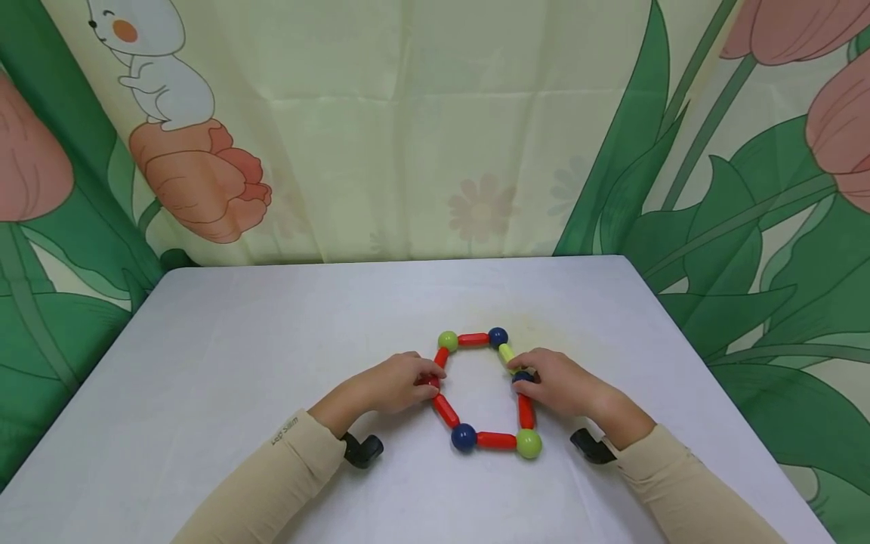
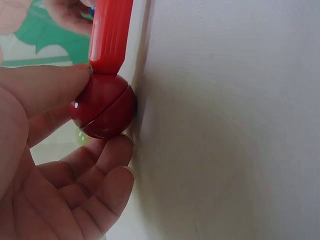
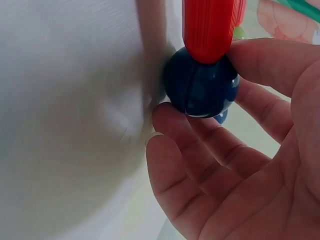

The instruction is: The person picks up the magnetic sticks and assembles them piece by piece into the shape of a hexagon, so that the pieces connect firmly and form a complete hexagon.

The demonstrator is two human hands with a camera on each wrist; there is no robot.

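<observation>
A closed ring of magnetic rods and balls lies on the white table. With thumb and fingers my left hand (image 1: 394, 383) holds the red ball (image 2: 102, 107) at the ring's left corner. My right hand (image 1: 567, 381) grips a dark blue ball (image 3: 200, 85) at the right corner. Along the far side, a red rod (image 1: 473, 339) joins a green ball (image 1: 447, 341) to a blue ball (image 1: 498, 337). On the near side, another red rod (image 1: 496, 440) links a blue ball (image 1: 464, 437) with a green ball (image 1: 529, 443). A yellow rod (image 1: 506, 353) is partly hidden by the right fingers.
The white table (image 1: 272, 325) extends around the ring on every side. Behind its far edge hangs a curtain (image 1: 381, 151) printed with tulips, leaves and a white animal. Dark wrist cameras (image 1: 363, 450) sit below both hands, close to the tabletop.
</observation>
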